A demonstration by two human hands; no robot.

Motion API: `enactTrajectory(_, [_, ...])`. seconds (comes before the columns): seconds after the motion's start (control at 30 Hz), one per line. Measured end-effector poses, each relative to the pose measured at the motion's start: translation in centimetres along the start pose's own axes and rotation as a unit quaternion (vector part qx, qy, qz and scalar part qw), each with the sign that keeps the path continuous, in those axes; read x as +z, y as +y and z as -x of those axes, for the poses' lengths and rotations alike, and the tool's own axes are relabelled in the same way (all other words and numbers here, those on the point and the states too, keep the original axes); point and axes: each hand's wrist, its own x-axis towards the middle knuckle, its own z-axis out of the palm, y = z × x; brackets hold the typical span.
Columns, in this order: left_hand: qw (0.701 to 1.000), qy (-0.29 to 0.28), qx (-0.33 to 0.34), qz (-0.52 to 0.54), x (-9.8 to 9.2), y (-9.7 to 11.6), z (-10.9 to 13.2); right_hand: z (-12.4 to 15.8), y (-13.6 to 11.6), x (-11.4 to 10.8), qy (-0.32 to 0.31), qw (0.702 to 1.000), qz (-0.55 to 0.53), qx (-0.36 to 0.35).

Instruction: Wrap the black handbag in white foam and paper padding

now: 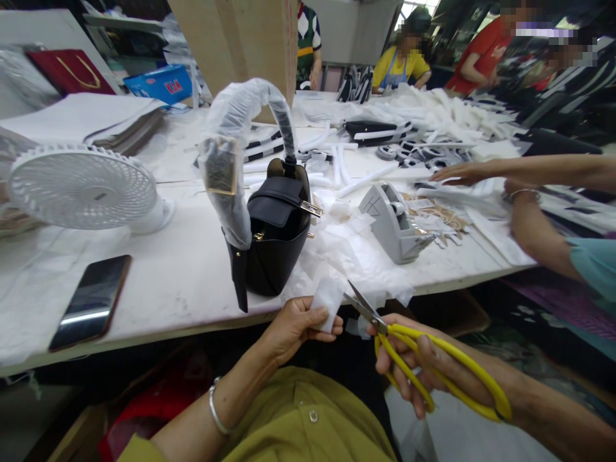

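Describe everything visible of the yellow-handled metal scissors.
The yellow-handled metal scissors have two slim, pointed grey blades joined at a pivot and large, smooth looped handles that look plastic-covered. The right hand grips the handles, partly hiding them. The blades stand parted, tips pointing away from the wearer and leftward, near the small translucent white piece of sheet in the left hand; whether they touch it is unclear. They are by the near edge of the white table.
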Motion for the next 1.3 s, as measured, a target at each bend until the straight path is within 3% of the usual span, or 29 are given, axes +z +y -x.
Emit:
enactTrajectory(0.4, [0.994,-0.013,0.043,-0.096,-0.4,0.9,0.1,-1.1,2.5,-0.9,-0.063,0.992,-0.109,-0.019])
enactTrajectory(0.67, [0.992,-0.051,0.019,-0.118,0.2,1.2,0.1,-2.4,3.0,0.2,-0.082,0.979,-0.178,-0.046])
enactTrajectory(0.9, [0.991,-0.005,0.064,-0.118,-0.4,1.6,0.3,-2.4,2.4,1.4,-0.046,0.968,-0.240,-0.052])
enactTrajectory(1.3, [0.987,-0.005,0.085,-0.138,0.1,2.6,0.6,-2.6,2.7,1.5,-0.013,0.957,-0.288,-0.002])
